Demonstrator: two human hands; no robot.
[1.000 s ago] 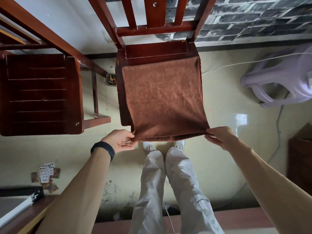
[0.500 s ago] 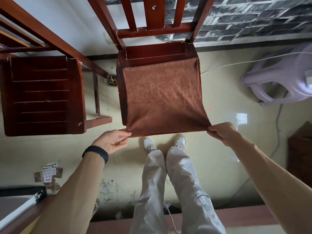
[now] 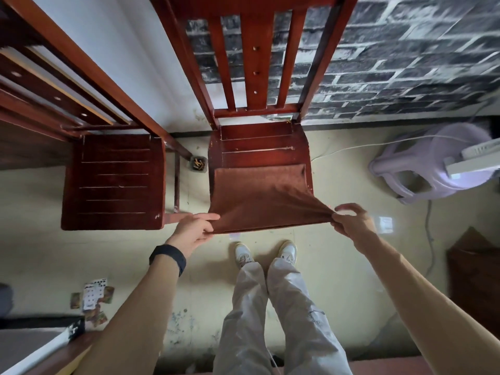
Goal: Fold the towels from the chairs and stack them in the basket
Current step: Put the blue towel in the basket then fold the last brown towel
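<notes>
Two near corners of the brown towel (image 3: 259,196) are pinched in your fingers, one by your left hand (image 3: 192,230), one by your right hand (image 3: 353,221). Between and beyond your fingertips the towel stretches onto the front of the wooden chair seat (image 3: 257,144); another chair (image 3: 113,182) stands out past your left fingers.

We see the towel (image 3: 259,197) as brown cloth, matt, with a short soft nap. The chair (image 3: 257,143) under it is reddish wood under a glossy varnish, scratched pale along the seat edges. The neighbouring chair (image 3: 116,182) is darker wood with the same shine. The stool (image 3: 433,158) looks like smooth lilac plastic. We read the wall (image 3: 392,63) as a matt, rough-looking dark brick pattern, and the floor (image 3: 54,255) as smooth, faintly shiny and stained. The wristband (image 3: 168,259) is matt black, the trousers (image 3: 286,307) pale woven cloth.
</notes>
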